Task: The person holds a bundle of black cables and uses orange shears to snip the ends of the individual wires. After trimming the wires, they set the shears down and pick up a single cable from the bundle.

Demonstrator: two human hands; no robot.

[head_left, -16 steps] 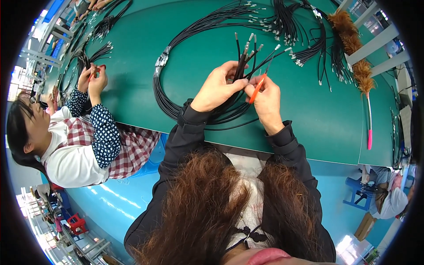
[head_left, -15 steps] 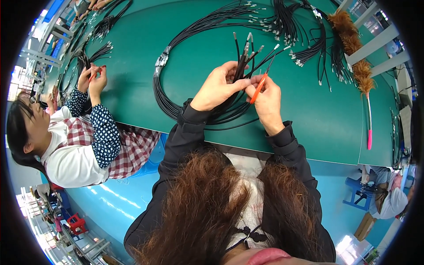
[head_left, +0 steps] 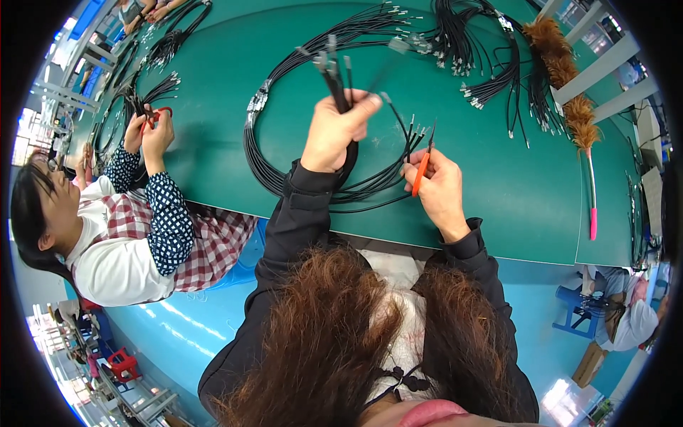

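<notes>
My left hand (head_left: 337,129) is closed around a bundle of black cables (head_left: 334,84). The metal-tipped ends stand up above the fist, and some are blurred by motion. In my right hand (head_left: 440,183) are orange-handled scissors (head_left: 421,174), their narrow dark tip pointing away from me. Several loose cable ends (head_left: 411,146) lie beside the right fingers, and whether the fingertips pinch them I cannot tell. From the left hand the cables run down into a large coil (head_left: 256,153) on the green table (head_left: 498,192). A silvery wrap (head_left: 258,99) binds the coil's left side.
More black cable bundles (head_left: 455,43) lie at the far side, beside a brown feather duster (head_left: 562,71) with a pink handle end. At left, a co-worker (head_left: 128,228) in a checked apron holds red-handled scissors (head_left: 160,114). A blue stool (head_left: 575,313) stands at right.
My hands have moved apart. The left hand has shifted left and up with its cables, while the right has drawn slightly right and down with the scissors. Several cable ends now sit apart from the bundle.
</notes>
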